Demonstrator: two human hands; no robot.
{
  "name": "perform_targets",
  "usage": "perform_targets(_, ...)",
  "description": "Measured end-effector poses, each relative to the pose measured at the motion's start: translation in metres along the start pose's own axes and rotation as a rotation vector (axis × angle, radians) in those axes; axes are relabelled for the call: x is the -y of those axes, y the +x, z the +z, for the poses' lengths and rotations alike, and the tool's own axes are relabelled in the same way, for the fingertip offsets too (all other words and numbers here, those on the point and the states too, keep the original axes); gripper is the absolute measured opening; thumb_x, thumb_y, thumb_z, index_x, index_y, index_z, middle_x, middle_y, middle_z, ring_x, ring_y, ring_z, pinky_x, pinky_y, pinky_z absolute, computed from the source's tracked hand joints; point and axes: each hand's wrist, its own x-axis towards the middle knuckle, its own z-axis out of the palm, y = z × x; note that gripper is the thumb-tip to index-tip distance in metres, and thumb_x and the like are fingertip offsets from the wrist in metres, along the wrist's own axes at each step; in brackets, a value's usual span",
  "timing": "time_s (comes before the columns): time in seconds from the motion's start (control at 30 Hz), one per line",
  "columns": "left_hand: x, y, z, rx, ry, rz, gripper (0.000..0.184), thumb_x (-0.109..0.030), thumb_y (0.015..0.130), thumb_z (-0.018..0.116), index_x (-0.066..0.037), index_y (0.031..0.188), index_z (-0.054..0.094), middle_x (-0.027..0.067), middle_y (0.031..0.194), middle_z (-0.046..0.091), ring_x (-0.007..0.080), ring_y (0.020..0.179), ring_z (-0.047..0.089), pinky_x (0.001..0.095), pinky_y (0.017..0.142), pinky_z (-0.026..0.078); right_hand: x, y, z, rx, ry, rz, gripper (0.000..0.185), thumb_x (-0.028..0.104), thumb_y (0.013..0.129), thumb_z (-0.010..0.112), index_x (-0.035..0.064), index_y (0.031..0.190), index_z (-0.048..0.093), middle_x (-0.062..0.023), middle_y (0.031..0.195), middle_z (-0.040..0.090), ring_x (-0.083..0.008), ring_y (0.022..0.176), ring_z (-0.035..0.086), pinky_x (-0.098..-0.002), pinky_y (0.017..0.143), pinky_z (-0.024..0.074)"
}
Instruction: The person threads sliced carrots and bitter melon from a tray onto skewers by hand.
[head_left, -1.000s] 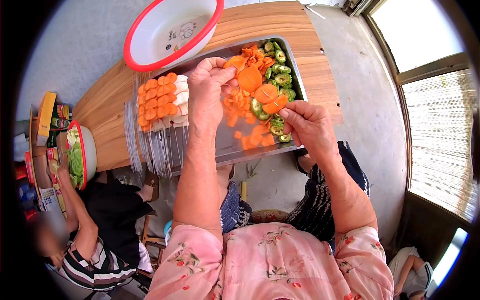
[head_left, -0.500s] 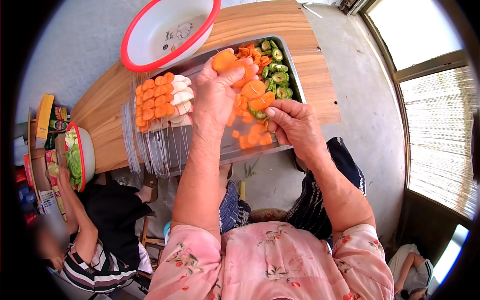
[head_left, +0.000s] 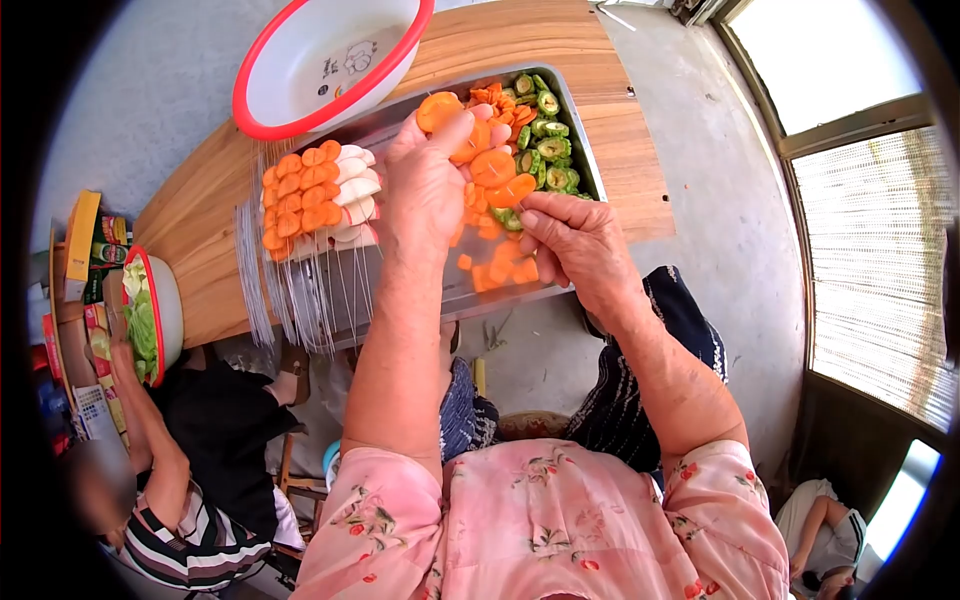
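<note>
Basically, couldn't make out lower tip of carrot skewer point(head_left: 492, 169), pinched by right hand point(head_left: 575, 238). Saw it over metal tray point(head_left: 456, 289), slanting lengthwise upper-left to lower-right, gripped near top by left hand point(head_left: 423, 180).

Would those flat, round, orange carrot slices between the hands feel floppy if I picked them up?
Probably not: the carrot slices look flat, not droopy, between the left hand and right hand. They're likely light, since they look thin, and maybe slippery, as their faces look smooth.

left hand point(head_left: 425, 170): holding round orange carrot slices point(head_left: 492, 168) | right hand point(head_left: 570, 240): pinching at end slice point(head_left: 512, 190) | beneath both: silvery rectangular metal tray point(head_left: 458, 298)
</note>
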Motion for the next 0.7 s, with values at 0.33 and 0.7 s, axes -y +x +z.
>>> perform_targets(0.33,0.012,-0.016,0.004,0.314,0.191,-0.131,0.044,-0.001,0.082,0.059,0.002,0.122,0.043,0.0132,0.105,0.058,0.021,0.095,0.059,0.0321,0.079,0.05,0.001,0.01,-0.001,-0.065,0.208,0.006,0.015,0.011,0.089,0.056,-0.0009,0.095,0.062,-0.003,0.064,0.059,-0.0061,0.042,0.048,-0.0185,0.036,0.0346)
perform_targets(0.7,0.01,-0.018,-0.001,0.132,0.148,-0.123,0.043,0.008,0.079,0.054,0.003,0.121,0.045,0.0157,0.109,0.057,0.0261,0.1,0.058,0.0354,0.083,0.05,-0.007,0.007,0.007,0.03,0.163,-0.028,0.021,0.015,0.091,0.053,-0.0015,0.101,0.061,-0.0036,0.071,0.061,-0.0087,0.056,0.056,-0.0204,0.048,0.0437)
